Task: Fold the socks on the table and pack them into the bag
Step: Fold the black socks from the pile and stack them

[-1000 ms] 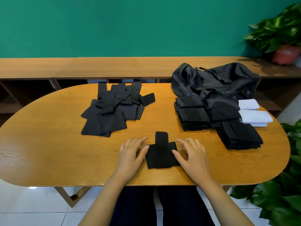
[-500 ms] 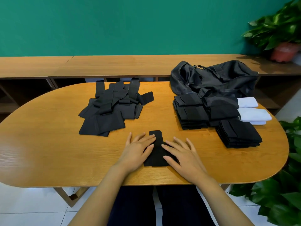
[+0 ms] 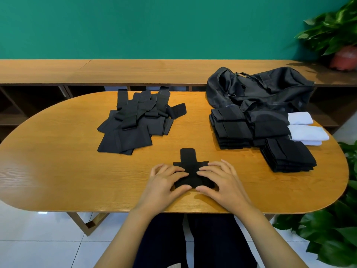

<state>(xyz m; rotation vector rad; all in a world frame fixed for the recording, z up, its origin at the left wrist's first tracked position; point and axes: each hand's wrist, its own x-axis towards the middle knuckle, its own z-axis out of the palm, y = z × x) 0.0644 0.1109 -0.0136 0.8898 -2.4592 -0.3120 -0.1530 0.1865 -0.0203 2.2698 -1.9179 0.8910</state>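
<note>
A black sock [image 3: 190,164] lies partly folded near the table's front edge, one narrow end pointing away from me. My left hand [image 3: 164,183] and my right hand [image 3: 224,182] sit on its near half, fingers arched on top and thumbs at its near edge, pinching the fabric. A loose pile of unfolded black socks [image 3: 133,124] lies at the back left. Folded black sock stacks [image 3: 231,130] [image 3: 289,157] and folded white socks [image 3: 307,132] sit at the right. The black bag [image 3: 260,88] lies behind them, slumped.
The oval wooden table [image 3: 58,171] stands in front of a long wooden shelf bench [image 3: 135,70] by the green wall. Potted plants are at the back right [image 3: 336,35] and beside the table's right end [image 3: 328,229].
My hands went from lying flat on the sock to arched fingers gripping its near part. The sock's side flaps are spread wider than half a second ago.
</note>
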